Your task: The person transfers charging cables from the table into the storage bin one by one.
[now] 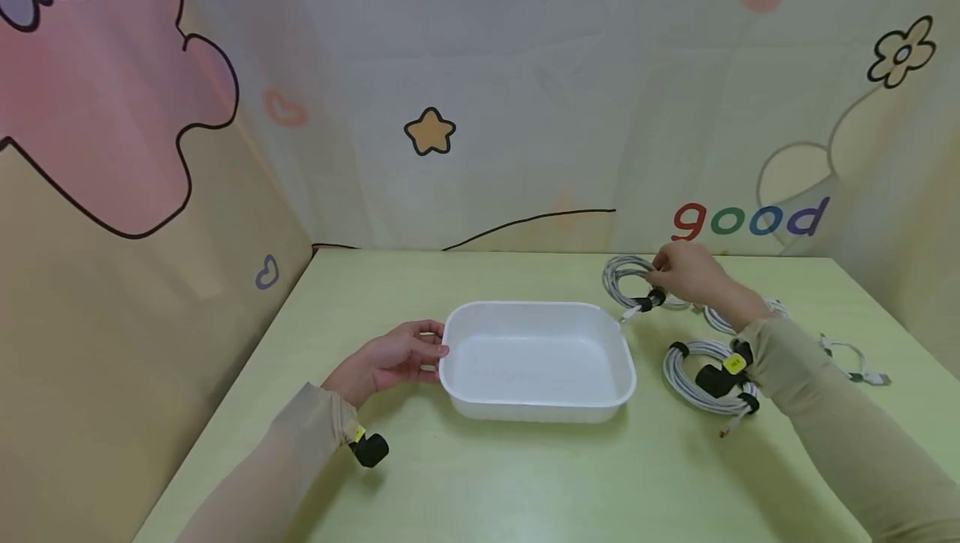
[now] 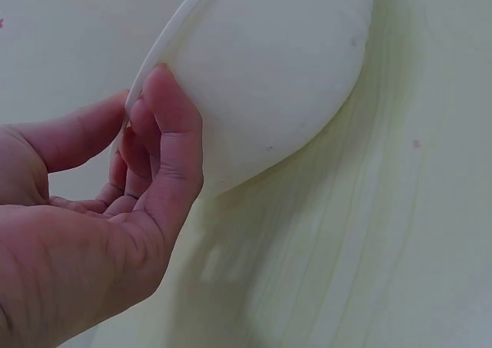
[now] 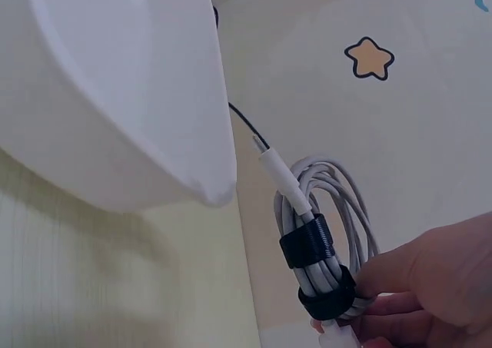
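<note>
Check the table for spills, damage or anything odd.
Nothing stands out: no spill or damage shows. The left hand grips the upright white tub; the right hand holds a strapped cable coil.

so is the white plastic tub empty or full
Empty: in the head view, the white plastic tub shows a bare floor with nothing lying inside.

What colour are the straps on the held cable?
The straps are black, clearest in the right wrist view.

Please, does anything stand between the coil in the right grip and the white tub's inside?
Nothing visible does, except the rim of the white tub, at its far right corner; the coil in the right grip is just beyond.
</note>
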The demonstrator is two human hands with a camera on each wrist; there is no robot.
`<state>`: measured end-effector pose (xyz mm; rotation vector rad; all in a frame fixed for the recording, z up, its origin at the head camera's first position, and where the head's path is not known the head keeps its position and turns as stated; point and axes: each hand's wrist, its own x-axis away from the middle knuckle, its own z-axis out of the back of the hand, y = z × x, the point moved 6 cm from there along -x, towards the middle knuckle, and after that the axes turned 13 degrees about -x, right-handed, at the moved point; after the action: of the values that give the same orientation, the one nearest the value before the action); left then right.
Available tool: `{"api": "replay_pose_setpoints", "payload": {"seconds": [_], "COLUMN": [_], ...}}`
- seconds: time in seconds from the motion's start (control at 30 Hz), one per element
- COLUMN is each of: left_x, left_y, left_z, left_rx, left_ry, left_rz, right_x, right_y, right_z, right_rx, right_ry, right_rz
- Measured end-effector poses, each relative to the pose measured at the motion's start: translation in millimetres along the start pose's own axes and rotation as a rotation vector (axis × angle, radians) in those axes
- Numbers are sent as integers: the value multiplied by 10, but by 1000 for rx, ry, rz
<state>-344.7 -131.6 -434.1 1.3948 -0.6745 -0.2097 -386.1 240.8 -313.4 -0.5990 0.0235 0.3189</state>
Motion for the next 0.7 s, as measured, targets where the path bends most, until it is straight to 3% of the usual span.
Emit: {"api": "replay_pose_setpoints", "payload": {"seconds": [0.7], "left_x": [-80], "left_y": [29], "left_z": [-133], "left_rx": [16], "left_ry": [-35], "left_rz": [-23], "right_x": [-213], "right_y": [-686], "right_z": [-505], "right_rx": [-83], "right_ry": [-112], "right_rz": [104]}}
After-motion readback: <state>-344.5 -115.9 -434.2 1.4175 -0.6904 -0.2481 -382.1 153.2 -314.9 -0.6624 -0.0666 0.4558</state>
